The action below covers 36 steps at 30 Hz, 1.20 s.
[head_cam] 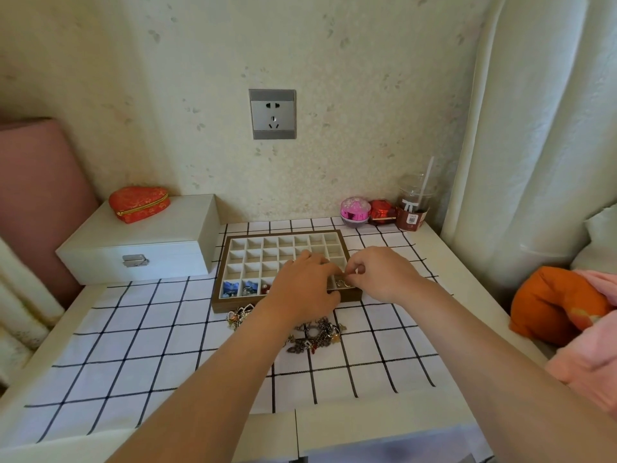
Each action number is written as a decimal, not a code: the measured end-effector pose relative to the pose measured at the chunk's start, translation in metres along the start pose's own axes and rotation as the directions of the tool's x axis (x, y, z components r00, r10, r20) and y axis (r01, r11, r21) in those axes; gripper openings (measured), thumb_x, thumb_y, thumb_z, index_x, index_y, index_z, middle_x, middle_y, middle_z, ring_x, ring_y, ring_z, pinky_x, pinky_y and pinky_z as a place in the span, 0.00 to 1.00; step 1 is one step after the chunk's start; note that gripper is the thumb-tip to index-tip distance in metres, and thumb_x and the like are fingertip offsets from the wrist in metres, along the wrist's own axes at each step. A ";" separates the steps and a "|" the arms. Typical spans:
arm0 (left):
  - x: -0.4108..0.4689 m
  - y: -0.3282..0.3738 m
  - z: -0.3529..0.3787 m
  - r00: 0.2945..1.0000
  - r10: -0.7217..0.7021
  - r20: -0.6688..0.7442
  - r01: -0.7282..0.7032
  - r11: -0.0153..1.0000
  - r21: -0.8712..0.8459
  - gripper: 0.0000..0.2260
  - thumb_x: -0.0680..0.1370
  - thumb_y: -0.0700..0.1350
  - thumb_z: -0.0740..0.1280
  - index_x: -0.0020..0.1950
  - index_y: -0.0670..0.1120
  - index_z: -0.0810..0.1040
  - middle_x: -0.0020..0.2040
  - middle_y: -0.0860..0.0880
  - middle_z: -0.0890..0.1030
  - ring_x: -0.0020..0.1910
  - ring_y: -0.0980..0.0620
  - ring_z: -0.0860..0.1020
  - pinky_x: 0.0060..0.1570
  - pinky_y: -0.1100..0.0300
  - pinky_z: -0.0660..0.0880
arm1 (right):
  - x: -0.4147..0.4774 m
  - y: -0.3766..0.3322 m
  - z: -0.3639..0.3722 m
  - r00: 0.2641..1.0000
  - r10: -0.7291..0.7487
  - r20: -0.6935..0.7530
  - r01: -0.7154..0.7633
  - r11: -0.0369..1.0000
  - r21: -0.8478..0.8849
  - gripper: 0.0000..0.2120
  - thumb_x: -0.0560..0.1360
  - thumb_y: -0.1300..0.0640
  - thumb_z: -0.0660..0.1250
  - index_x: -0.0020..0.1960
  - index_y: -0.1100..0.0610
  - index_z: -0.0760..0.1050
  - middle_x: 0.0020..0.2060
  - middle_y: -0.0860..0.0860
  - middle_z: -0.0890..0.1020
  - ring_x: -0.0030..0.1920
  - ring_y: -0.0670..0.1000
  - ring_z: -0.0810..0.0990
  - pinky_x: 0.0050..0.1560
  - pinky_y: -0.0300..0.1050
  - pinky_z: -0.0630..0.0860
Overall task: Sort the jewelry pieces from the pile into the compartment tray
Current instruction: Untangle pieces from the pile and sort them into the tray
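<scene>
A brown compartment tray [233, 240] with cream cells lies on the checked cloth. Its front row holds blue pieces [230, 289], a ring and a red bead. A jewelry pile [315, 334] of chains and charms lies just in front of the tray, with a smaller clump [238, 314] to its left. My left hand [305, 285] and my right hand [380, 274] meet over the tray's front right cells. Their fingertips pinch a small jewelry piece [347, 274] between them, above a cell holding ring-shaped pieces [342, 284]. The piece is too small to identify.
A white latched box [143, 243] with a red heart pouch [140, 203] stands left of the tray. Small pink and red boxes [355, 210] and a plastic cup [414, 203] sit at the back right. Orange and pink fabric [567, 305] lies right of the table.
</scene>
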<state>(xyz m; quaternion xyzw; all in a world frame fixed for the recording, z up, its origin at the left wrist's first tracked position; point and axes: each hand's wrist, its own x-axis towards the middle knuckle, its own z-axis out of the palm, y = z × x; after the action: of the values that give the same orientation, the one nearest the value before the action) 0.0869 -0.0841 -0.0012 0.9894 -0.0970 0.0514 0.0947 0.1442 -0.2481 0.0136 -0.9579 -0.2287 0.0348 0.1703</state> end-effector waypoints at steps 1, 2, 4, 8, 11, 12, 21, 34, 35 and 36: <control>0.000 -0.002 -0.001 1.000 -0.006 -0.005 0.006 1.000 -0.025 0.21 0.76 0.54 0.65 0.70 0.55 0.73 0.65 0.52 0.75 0.65 0.50 0.68 0.63 0.50 0.70 | 0.000 0.000 0.002 1.000 -0.016 0.001 0.016 1.000 -0.007 0.05 0.78 0.49 0.69 0.50 0.46 0.83 0.43 0.43 0.79 0.46 0.48 0.78 0.42 0.44 0.73; -0.001 -0.003 -0.001 1.000 -0.008 0.000 0.008 0.999 -0.037 0.21 0.76 0.53 0.66 0.69 0.55 0.72 0.64 0.52 0.75 0.64 0.50 0.69 0.62 0.50 0.71 | 0.000 0.000 0.004 0.999 -0.032 0.001 0.032 0.999 -0.012 0.05 0.78 0.50 0.69 0.49 0.46 0.83 0.41 0.42 0.78 0.45 0.47 0.78 0.40 0.43 0.71; -0.004 -0.005 -0.001 1.000 0.001 0.024 0.000 1.000 -0.028 0.22 0.76 0.53 0.66 0.70 0.55 0.72 0.63 0.52 0.75 0.64 0.50 0.69 0.62 0.50 0.71 | 0.001 0.000 0.006 0.999 -0.045 0.007 0.045 0.999 -0.018 0.06 0.79 0.50 0.68 0.48 0.46 0.83 0.36 0.41 0.76 0.42 0.47 0.77 0.36 0.42 0.68; -0.009 -0.008 -0.002 0.998 0.026 0.050 -0.023 0.998 -0.051 0.22 0.76 0.52 0.67 0.70 0.56 0.71 0.65 0.52 0.74 0.65 0.50 0.68 0.63 0.49 0.70 | -0.001 0.001 0.002 0.998 -0.040 0.054 0.040 0.999 0.009 0.08 0.79 0.50 0.66 0.48 0.46 0.84 0.37 0.41 0.77 0.43 0.47 0.78 0.39 0.43 0.71; -0.017 -0.011 -0.006 1.000 0.027 -0.006 -0.027 0.994 -0.107 0.18 0.77 0.50 0.68 0.67 0.55 0.74 0.63 0.52 0.74 0.64 0.51 0.69 0.63 0.51 0.71 | -0.009 -0.001 -0.006 0.998 -0.060 0.018 0.059 0.997 0.045 0.08 0.79 0.51 0.66 0.50 0.46 0.84 0.40 0.38 0.77 0.46 0.45 0.77 0.44 0.44 0.73; -0.020 -0.012 -0.008 0.999 0.026 -0.032 -0.029 0.993 -0.115 0.17 0.77 0.50 0.68 0.65 0.54 0.76 0.61 0.52 0.75 0.62 0.52 0.70 0.61 0.52 0.72 | -0.012 -0.004 -0.008 0.997 -0.073 -0.014 0.074 0.996 0.055 0.08 0.79 0.52 0.66 0.52 0.46 0.84 0.42 0.38 0.76 0.47 0.44 0.77 0.46 0.44 0.73; -0.054 -0.007 -0.021 0.996 0.039 0.076 -0.024 0.983 -0.183 0.06 0.78 0.47 0.68 0.52 0.56 0.83 0.45 0.59 0.77 0.46 0.59 0.74 0.45 0.62 0.71 | -0.043 -0.040 -0.004 0.965 -0.163 0.205 0.147 0.985 0.089 0.03 0.75 0.51 0.72 0.47 0.47 0.84 0.45 0.44 0.83 0.48 0.47 0.81 0.51 0.48 0.79; -0.064 -0.018 -0.033 0.967 -0.032 0.251 0.039 0.999 -0.023 0.12 0.76 0.48 0.70 0.60 0.55 0.82 0.59 0.55 0.78 0.56 0.54 0.76 0.57 0.58 0.76 | -0.043 -0.060 0.012 0.961 -0.052 0.270 0.117 0.966 -0.230 0.08 0.75 0.54 0.72 0.53 0.50 0.85 0.52 0.48 0.84 0.54 0.52 0.81 0.53 0.48 0.79; -0.064 -0.019 -0.034 0.971 -0.027 0.237 0.035 0.999 -0.030 0.14 0.76 0.48 0.71 0.61 0.54 0.81 0.59 0.54 0.78 0.57 0.54 0.76 0.57 0.57 0.76 | -0.042 -0.061 0.010 0.960 -0.051 0.274 0.112 0.970 -0.213 0.08 0.75 0.54 0.71 0.53 0.49 0.85 0.53 0.47 0.84 0.54 0.51 0.81 0.53 0.48 0.79; -0.064 -0.020 -0.036 0.978 -0.018 0.209 0.030 0.998 -0.053 0.16 0.75 0.47 0.71 0.63 0.54 0.79 0.59 0.54 0.77 0.58 0.53 0.75 0.57 0.57 0.76 | -0.042 -0.062 0.007 0.962 -0.047 0.271 0.102 0.976 -0.192 0.08 0.74 0.55 0.71 0.52 0.48 0.85 0.52 0.46 0.84 0.53 0.50 0.81 0.52 0.47 0.79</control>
<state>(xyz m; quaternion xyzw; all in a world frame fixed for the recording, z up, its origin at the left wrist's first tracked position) 0.0252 -0.0458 0.0222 0.9875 -0.0959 -0.0563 0.1121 0.0796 -0.2128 0.0273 -0.9477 -0.2877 0.1322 0.0404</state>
